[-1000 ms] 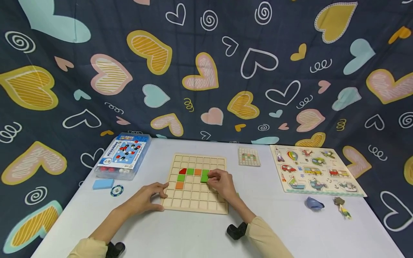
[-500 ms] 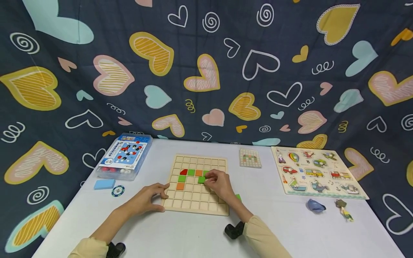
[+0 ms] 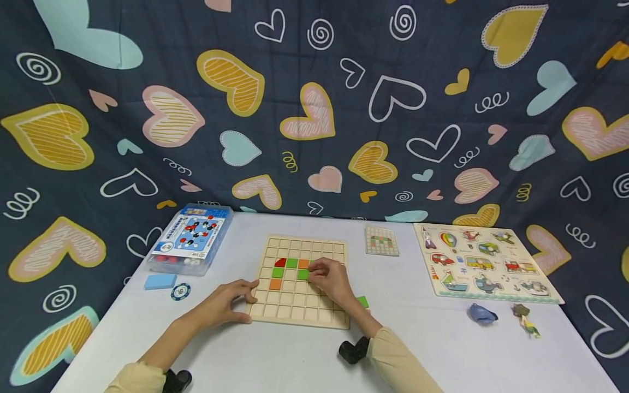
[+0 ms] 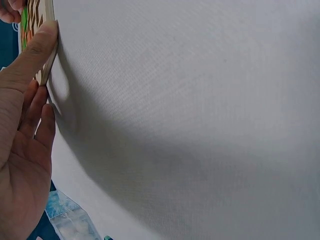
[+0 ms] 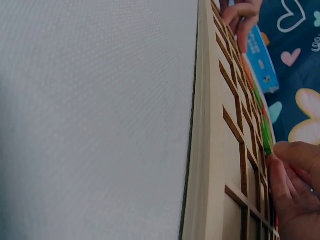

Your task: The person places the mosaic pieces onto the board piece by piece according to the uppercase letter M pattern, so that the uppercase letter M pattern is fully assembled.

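Observation:
A wooden grid board lies on the white table, holding a red rounded tile, green tiles and orange tiles. My right hand pinches a green square tile low over the board, below an orange tile in the upper row. Its thumb and fingertip meet at the tile's edge in the right wrist view. Behind these fingers another green tile is mostly hidden. My left hand rests along the board's left edge, thumb against the near corner and fingers on the side, loosely bent.
Right of the board, a green tile lies partly behind my forearm. A pattern card sits behind it. Farther right are a picture puzzle board and two small figures. At left stand a plastic case, a blue block and a round chip.
My right hand has moved the green tile slightly left, away from the upper row's right end, to below the orange tile. The left hand stays on the board.

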Motion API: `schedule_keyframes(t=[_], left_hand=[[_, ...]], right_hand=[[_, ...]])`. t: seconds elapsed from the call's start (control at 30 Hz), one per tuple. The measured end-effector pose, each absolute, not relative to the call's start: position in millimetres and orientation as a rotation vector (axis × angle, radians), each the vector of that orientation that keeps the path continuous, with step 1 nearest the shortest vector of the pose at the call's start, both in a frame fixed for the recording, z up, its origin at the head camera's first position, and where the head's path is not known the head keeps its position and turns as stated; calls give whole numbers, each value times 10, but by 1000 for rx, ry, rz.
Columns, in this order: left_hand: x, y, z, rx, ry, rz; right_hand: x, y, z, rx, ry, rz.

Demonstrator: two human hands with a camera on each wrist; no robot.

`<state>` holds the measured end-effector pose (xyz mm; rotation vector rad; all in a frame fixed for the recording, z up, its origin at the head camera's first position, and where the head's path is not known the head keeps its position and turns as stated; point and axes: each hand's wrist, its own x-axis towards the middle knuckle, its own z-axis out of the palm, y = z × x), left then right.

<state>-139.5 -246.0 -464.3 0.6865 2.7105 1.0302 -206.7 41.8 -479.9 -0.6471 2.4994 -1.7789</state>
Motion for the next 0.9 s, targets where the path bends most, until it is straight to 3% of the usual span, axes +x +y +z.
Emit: schedule_keyframes(t=[0.27,0.6,0.9], left_hand=[[-1387,-2452,-4638,691,2707,1036],[-1402,-2470,-4652,701,2713,1028],[-1406,-2471,-4652,695,2704,1027]], right_hand=[[-2028,613,-4717,-565,2480,-1785],[-2035,1497,-4722,-540,2492,-1670],[-1925,1910,-4797,-709,2346,-1444]])
